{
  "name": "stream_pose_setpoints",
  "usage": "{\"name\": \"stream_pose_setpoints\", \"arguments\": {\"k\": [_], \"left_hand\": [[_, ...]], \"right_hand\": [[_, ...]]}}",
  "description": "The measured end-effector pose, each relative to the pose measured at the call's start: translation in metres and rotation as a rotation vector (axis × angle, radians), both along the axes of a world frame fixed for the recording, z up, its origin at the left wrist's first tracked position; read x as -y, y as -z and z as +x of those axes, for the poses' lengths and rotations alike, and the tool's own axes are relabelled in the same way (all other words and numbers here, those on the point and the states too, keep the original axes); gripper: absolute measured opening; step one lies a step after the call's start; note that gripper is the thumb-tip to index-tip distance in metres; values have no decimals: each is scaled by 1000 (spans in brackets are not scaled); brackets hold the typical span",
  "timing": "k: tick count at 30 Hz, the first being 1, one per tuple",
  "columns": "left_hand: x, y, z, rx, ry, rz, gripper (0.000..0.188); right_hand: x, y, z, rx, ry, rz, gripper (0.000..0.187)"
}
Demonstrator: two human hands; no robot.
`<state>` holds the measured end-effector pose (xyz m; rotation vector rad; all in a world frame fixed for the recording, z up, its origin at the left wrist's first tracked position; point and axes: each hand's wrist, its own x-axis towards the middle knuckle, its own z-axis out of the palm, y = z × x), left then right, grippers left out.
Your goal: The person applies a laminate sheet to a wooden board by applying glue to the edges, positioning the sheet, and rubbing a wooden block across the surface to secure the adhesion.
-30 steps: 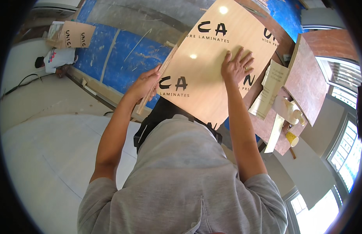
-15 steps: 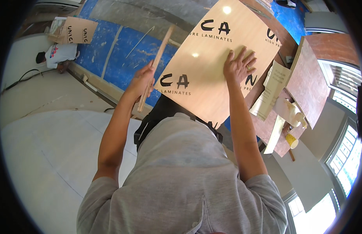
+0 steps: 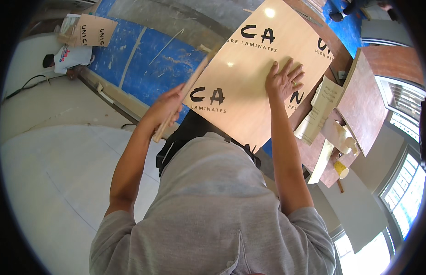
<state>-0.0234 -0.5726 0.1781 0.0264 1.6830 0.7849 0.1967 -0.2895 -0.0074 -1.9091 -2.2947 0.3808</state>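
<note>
A pale tan laminate sheet (image 3: 240,87) with dark printing lies in front of me, its near corner close to my waist. My right hand (image 3: 284,80) rests flat on its face, fingers spread, a ring on one finger. In my left hand (image 3: 168,106) is a thin wooden strip (image 3: 193,81), gripped around its lower part. The strip slants up and to the right along the sheet's left edge; whether it touches that edge I cannot tell.
Right of the sheet, a plywood board (image 3: 363,103), a creased paper sheet (image 3: 319,110) and a yellow cup (image 3: 341,170) lie together. Blue floor covering (image 3: 153,59) stretches beyond. A person in a white shirt (image 3: 75,59) crouches at far left by a printed board (image 3: 96,30).
My left hand has turned the wooden strip clockwise, so its upper end now reaches the sheet's left edge. My right hand stays on the sheet. Another person's arm has appeared at top right.
</note>
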Motion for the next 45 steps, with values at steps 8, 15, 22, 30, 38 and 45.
{"name": "stream_pose_setpoints", "arguments": {"k": [8, 15, 22, 30, 38, 45], "left_hand": [[22, 13, 10, -4, -94, 75, 57], [43, 9, 16, -16, -78, 54, 57], [63, -2, 21, 20, -75, -10, 56], [82, 2, 13, -61, -104, -50, 53], [98, -4, 21, 14, -83, -69, 54], [106, -13, 26, 86, -134, -61, 56]], "right_hand": [[-1, -1, 1, 17, 0, -3, 78], [-1, 1, -1, 15, -6, -1, 78], [-2, 4, -1, 30, -18, 15, 78], [-3, 1, -3, 11, -23, 18, 79], [-3, 2, 0, -11, -27, 32, 80], [-3, 0, 1, 9, -21, 8, 79]]}}
